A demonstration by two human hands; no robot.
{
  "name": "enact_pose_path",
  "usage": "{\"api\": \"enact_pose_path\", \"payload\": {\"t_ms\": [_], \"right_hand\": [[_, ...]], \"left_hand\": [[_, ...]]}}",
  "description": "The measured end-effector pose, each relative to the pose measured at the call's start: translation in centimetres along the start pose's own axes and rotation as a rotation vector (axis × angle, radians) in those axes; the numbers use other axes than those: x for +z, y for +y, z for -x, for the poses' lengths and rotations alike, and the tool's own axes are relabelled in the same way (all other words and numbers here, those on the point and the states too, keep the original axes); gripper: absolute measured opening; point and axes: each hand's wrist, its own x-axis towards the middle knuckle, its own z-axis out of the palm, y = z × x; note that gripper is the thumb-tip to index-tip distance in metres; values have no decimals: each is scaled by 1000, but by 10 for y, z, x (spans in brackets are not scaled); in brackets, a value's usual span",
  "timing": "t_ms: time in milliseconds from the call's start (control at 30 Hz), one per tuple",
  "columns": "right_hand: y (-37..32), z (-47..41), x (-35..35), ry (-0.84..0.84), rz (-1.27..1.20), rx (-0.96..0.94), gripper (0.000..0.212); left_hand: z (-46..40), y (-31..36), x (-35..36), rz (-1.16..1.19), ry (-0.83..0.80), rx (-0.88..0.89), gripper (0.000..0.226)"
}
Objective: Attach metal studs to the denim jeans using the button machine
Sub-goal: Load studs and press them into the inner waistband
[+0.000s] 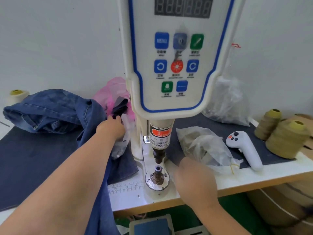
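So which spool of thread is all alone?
The pale spool at the far left, behind the jeans. The other two spools sit together on the right.

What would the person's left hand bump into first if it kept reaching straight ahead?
Probably the clear plastic bag its fingertips already meet; the left hand points up and away toward the dark folded cloth and pink plastic bag just behind. Depth is unclear.
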Motion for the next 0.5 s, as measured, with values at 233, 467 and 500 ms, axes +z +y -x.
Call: {"api": "enact_pose_path", "payload": {"t_ms": [233, 467, 500], "right_hand": [[-3, 0, -1, -15, 5, 23, 38], [-1, 0, 1, 9, 2, 30, 33], [-1, 0, 1, 6, 1, 30, 33]], "left_hand": [[10, -13, -3, 91, -37, 212, 37], [18, -8, -11, 61, -113, 204, 30], [20, -7, -11, 81, -87, 175, 29]]}}
